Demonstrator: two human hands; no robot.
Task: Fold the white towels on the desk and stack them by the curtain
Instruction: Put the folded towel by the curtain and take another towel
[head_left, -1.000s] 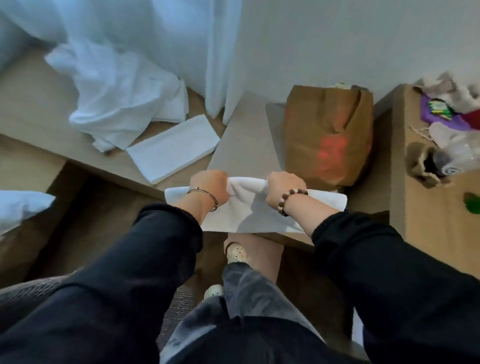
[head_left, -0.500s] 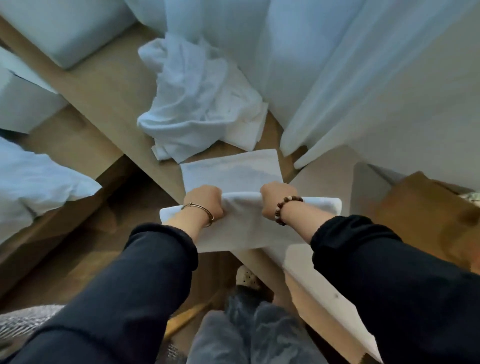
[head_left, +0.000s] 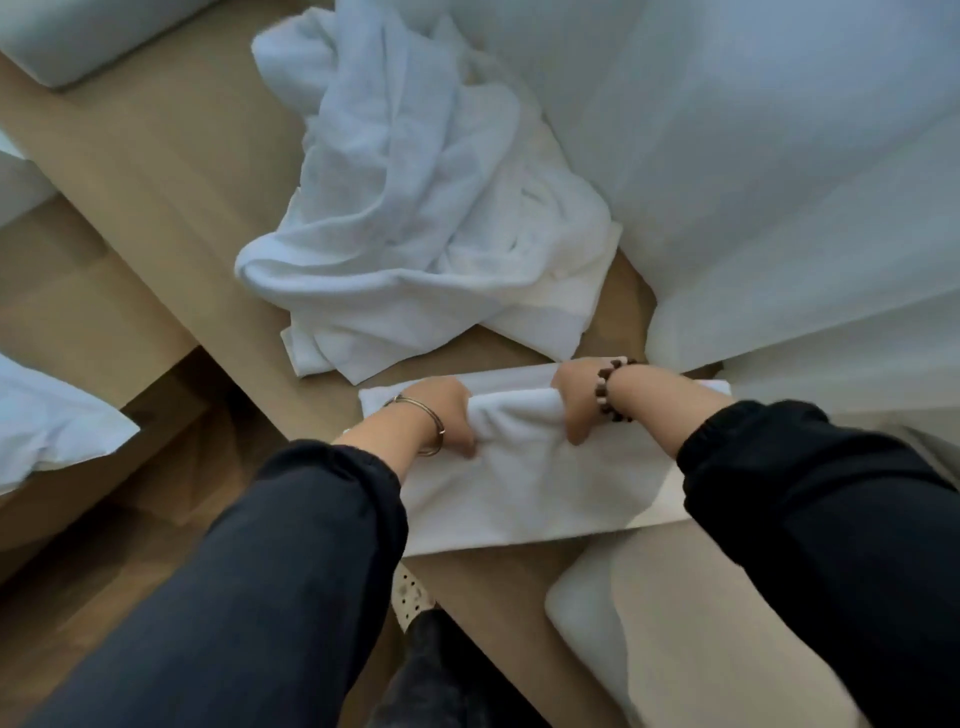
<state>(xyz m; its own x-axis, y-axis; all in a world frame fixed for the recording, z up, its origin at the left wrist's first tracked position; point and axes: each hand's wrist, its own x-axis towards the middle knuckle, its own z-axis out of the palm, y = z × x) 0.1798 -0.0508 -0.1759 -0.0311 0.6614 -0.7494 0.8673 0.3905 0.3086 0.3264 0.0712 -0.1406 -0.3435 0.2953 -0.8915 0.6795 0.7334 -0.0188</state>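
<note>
A folded white towel (head_left: 524, 483) hangs from both my hands over the desk (head_left: 171, 171). My left hand (head_left: 441, 415) grips its upper edge on the left, and my right hand (head_left: 576, 405) grips the same edge on the right. Beneath it lies another folded white towel (head_left: 514, 375), of which only the far strip shows. Behind that sits a crumpled heap of white towels (head_left: 415, 218). The white curtain (head_left: 779, 182) hangs down to the desk just right of the heap and the folded towels.
A white pillow or cushion (head_left: 67, 41) lies at the desk's far left corner. White bedding (head_left: 47, 415) shows at the left over the wooden floor. A pale cushioned seat (head_left: 665, 623) stands at the lower right, under my right arm.
My view swung left from the brown paper bag toward the curtain. Both hands carried the folded towel forward and it now hangs over the folded towel lying on the desk.
</note>
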